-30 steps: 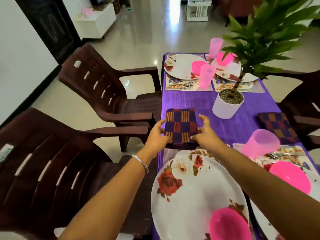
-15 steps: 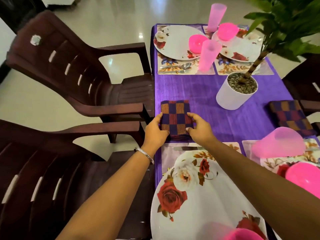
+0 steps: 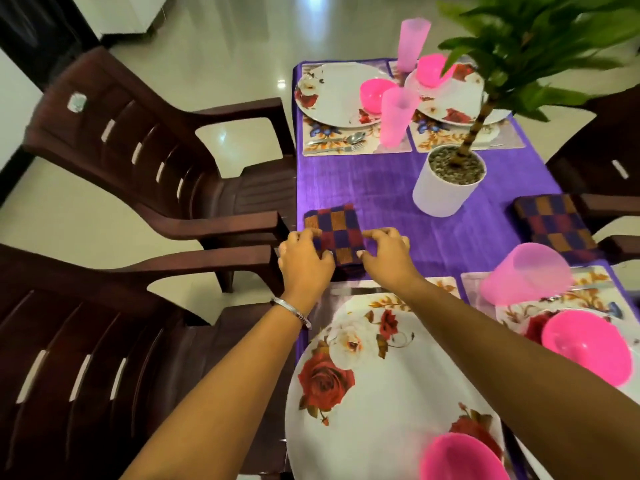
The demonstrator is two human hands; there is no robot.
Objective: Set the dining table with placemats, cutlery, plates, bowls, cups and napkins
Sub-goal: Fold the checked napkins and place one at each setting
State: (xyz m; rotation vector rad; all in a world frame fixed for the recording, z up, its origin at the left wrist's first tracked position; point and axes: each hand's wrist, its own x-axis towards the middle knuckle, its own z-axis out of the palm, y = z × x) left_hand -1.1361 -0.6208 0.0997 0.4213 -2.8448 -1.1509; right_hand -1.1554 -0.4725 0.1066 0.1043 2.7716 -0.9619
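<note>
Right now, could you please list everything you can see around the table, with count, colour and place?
Tablecloth: one, purple, covering the table.
Placemats: four, floral, one under each plate.
Plates: four, white with red roses, one on each placemat.
Bowls: four, bright pink, one on each plate.
Cups: three upright, pale pink: two at the far settings, one at the near right.
Cutlery: silver, on the far left placemat; elsewhere hard to make out.
Napkins: two, checked purple and orange, folded at the left and right table edges.
Potted plant: one, green in a white pot, mid-table.
Chairs: dark brown, two at left, parts of others at right.
Left hand and right hand: both resting on the left napkin.
</note>
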